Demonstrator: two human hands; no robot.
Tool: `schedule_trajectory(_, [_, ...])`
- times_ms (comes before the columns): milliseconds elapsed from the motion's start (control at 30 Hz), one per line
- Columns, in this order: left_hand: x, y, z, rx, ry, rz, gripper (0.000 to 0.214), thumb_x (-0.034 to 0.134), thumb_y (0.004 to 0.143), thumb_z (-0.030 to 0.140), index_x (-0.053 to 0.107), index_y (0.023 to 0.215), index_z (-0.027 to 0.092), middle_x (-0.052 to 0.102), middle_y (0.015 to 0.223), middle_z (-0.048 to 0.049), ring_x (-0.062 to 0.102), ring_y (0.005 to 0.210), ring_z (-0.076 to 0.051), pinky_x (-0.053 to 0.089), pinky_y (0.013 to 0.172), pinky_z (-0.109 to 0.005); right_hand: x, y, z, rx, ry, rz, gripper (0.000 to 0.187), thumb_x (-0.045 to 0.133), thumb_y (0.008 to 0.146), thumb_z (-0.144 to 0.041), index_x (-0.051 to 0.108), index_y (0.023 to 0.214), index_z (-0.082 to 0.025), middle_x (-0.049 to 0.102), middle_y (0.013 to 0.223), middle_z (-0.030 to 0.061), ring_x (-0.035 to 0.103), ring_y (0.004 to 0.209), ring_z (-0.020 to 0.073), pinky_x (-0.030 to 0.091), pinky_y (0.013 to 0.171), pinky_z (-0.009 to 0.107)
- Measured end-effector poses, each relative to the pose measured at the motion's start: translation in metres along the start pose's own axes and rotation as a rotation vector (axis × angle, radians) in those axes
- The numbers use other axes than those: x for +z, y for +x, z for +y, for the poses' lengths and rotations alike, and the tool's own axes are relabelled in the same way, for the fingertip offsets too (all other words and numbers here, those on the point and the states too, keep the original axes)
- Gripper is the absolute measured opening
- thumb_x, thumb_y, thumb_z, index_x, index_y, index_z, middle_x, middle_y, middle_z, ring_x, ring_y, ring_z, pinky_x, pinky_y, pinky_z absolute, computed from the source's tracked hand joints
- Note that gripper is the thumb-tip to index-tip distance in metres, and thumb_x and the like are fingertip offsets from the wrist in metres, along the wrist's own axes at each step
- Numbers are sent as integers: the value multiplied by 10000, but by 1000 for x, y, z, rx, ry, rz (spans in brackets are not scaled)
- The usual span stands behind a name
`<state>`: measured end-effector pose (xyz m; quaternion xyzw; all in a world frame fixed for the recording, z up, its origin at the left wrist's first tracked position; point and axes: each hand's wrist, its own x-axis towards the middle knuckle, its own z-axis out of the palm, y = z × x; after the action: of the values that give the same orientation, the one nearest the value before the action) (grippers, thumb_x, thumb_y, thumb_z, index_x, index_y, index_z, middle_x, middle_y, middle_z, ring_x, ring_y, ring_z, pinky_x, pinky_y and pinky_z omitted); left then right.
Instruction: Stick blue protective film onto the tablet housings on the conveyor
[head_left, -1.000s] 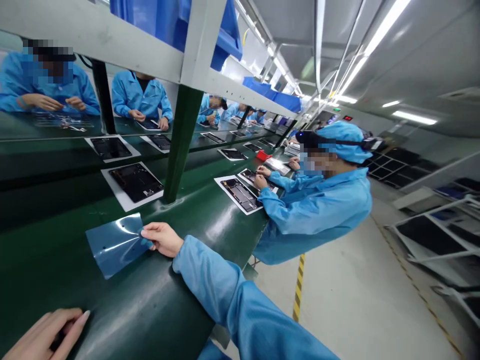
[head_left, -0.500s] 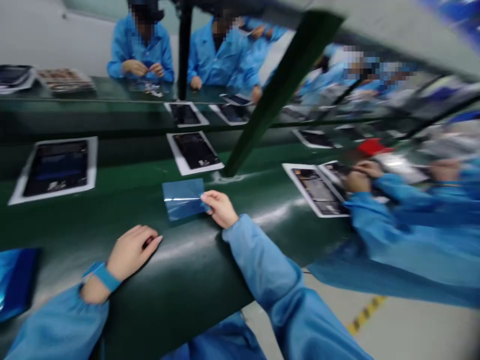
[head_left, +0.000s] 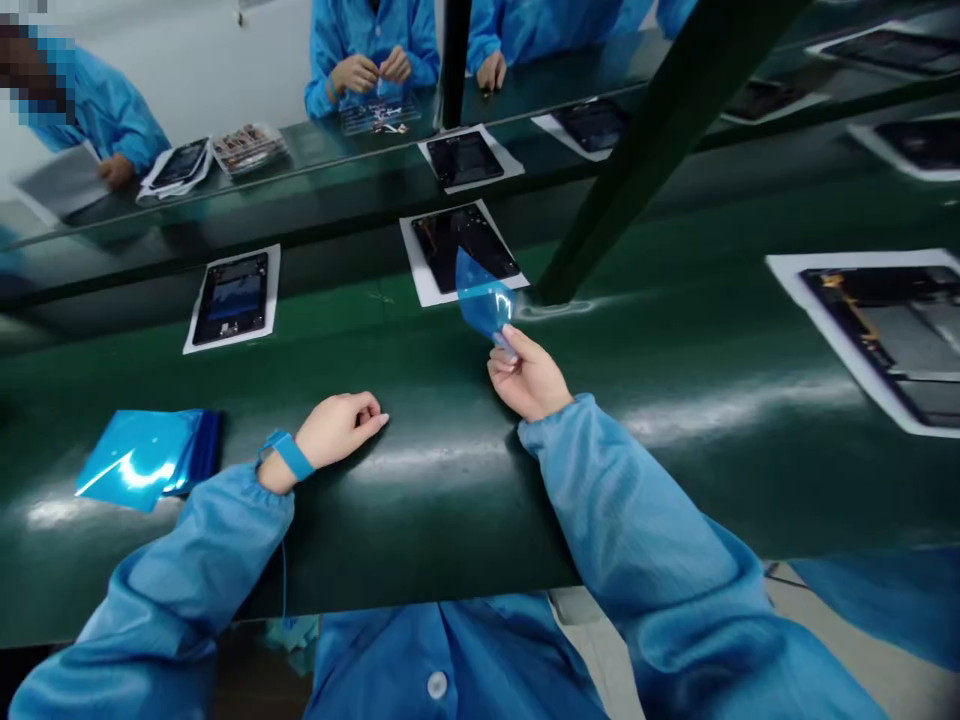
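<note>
My right hand (head_left: 531, 376) is closed, pinching a translucent blue film sheet (head_left: 484, 295) by its lower corner between thumb and fingers. The sheet is raised and bent, and in the view it overlaps the near part of a tablet panel (head_left: 450, 235) lying on white paper. On the green worktop (head_left: 427, 520) rests my left hand (head_left: 339, 428), fingers loosely curled and thumb held apart, with nothing visible in it. A blue band is around that wrist. To its left sits a stack of shiny blue film sheets (head_left: 139, 455).
More panels on paper lie around: one at left (head_left: 232, 300) and one with exposed parts at right (head_left: 892, 330). A slanted dark green post (head_left: 645, 160) rises from the worktop. Across the bench, people in blue coats work beside a clear tray (head_left: 247, 148) of small parts.
The view has swung left and downward, bringing the film stack fully into sight. The film, flat-looking before, is now tilted up and bent in my right hand. My left hand stays resting.
</note>
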<state>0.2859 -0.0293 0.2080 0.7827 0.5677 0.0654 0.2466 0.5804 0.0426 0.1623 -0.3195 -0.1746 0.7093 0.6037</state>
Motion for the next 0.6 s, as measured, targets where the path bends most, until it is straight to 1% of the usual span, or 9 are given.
schedule_trajectory(100, [-26, 25, 11, -59, 35, -59, 217, 621, 929, 418, 716, 879, 230, 740, 763, 1, 662, 679, -165, 441, 655, -281, -1, 3, -1, 17, 65, -12, 301, 855, 772, -196, 556, 734, -194, 469, 670, -80, 376, 481, 3, 368, 413, 102])
schedule_trajectory(167, [-37, 52, 19, -116, 82, -25, 204, 639, 925, 404, 719, 880, 221, 755, 808, -24, 687, 753, -192, 459, 709, -300, -1, 4, -2, 27, 97, -25, 278, 843, 788, -195, 567, 754, -195, 466, 678, -78, 381, 483, 6, 377, 415, 104])
schedule_trajectory(233, [-42, 85, 26, -186, 127, 26, 189, 667, 916, 383, 717, 873, 206, 756, 853, -58, 699, 839, -226, 480, 782, -326, -2, 5, -2, 34, 127, -37, 263, 838, 793, -192, 576, 767, -197, 473, 683, -77, 381, 481, 9, 384, 411, 109])
schedule_trajectory(300, [-39, 122, 31, -269, 155, 89, 201, 688, 915, 379, 720, 926, 181, 759, 960, -107, 701, 975, -273, 491, 873, -360, -2, 7, -2, 39, 155, -46, 264, 842, 788, -187, 578, 767, -196, 484, 681, -77, 386, 482, 7, 385, 411, 107])
schedule_trajectory(367, [-33, 156, 36, -354, 160, 165, 307, 662, 949, 417, 700, 1073, 139, 735, 1124, -174, 675, 1122, -320, 485, 953, -392, -2, 8, -2, 42, 179, -56, 277, 856, 770, -185, 579, 762, -192, 490, 675, -79, 396, 485, 2, 383, 414, 102])
schedule_trajectory(433, [-25, 186, 42, -448, 153, 247, 468, 617, 984, 458, 617, 1251, 73, 650, 1302, -259, 628, 1235, -363, 471, 1010, -431, -2, 9, -1, 44, 198, -63, 297, 878, 739, -186, 582, 758, -186, 494, 673, -81, 401, 488, -3, 379, 417, 97])
schedule_trajectory(500, [-18, 210, 49, -539, 140, 315, 595, 570, 1010, 501, 526, 1353, 17, 549, 1404, -324, 579, 1307, -397, 455, 1050, -481, -2, 10, 0, 43, 212, -67, 321, 901, 704, -190, 584, 752, -182, 502, 674, -83, 400, 490, -6, 375, 417, 95])
schedule_trajectory(533, [-15, 219, 51, -574, 133, 340, 617, 549, 1019, 517, 505, 1377, 15, 521, 1430, -325, 562, 1327, -399, 451, 1066, -508, -2, 11, 0, 42, 216, -68, 332, 910, 689, -191, 584, 750, -183, 506, 674, -83, 399, 492, -6, 374, 418, 97])
schedule_trajectory(600, [-11, 233, 55, -591, 113, 360, 568, 554, 1024, 509, 525, 1389, 74, 534, 1438, -250, 566, 1319, -357, 471, 1079, -541, -2, 12, 1, 41, 216, -74, 344, 919, 673, -198, 584, 749, -187, 516, 677, -81, 398, 494, 0, 375, 418, 106])
